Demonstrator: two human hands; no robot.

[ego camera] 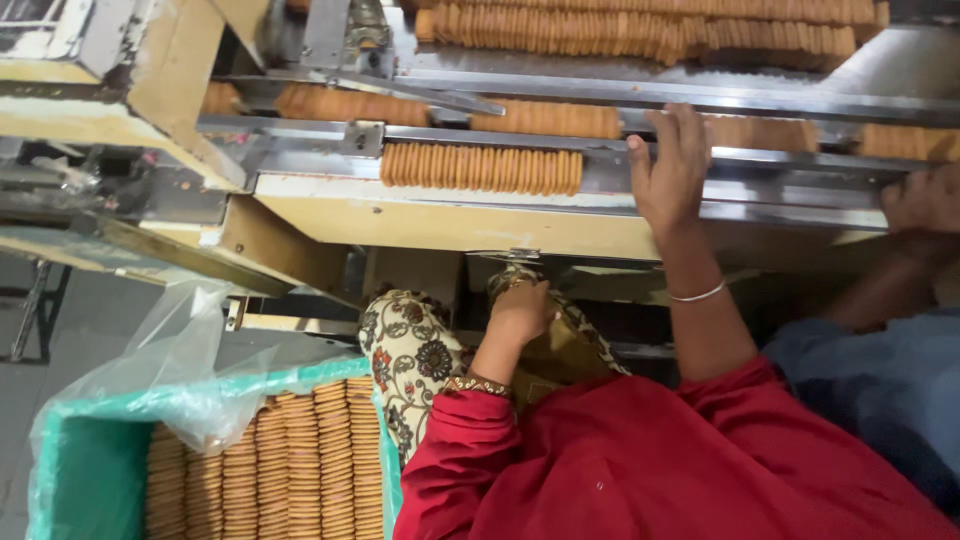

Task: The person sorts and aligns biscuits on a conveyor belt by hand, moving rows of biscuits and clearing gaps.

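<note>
My right hand (668,165) reaches up and rests flat on the metal rail (780,160) of a conveyor, holding nothing; a thin silver bangle sits on that wrist. Just left of it a row of round brown biscuits (478,168) stands on edge in a channel. More biscuit rows (545,120) lie in the channels behind. Lower down, my left hand (520,310) is closed in a fist on a patterned cloth (415,355), under the conveyor's edge. Both my sleeves are red.
A green crate (85,450) lined with clear plastic stands at the lower left, filled with stacked biscuits (300,465). Another person's hand (925,200) and blue sleeve (880,380) are at the right. A cream machine frame (440,220) runs below the channels.
</note>
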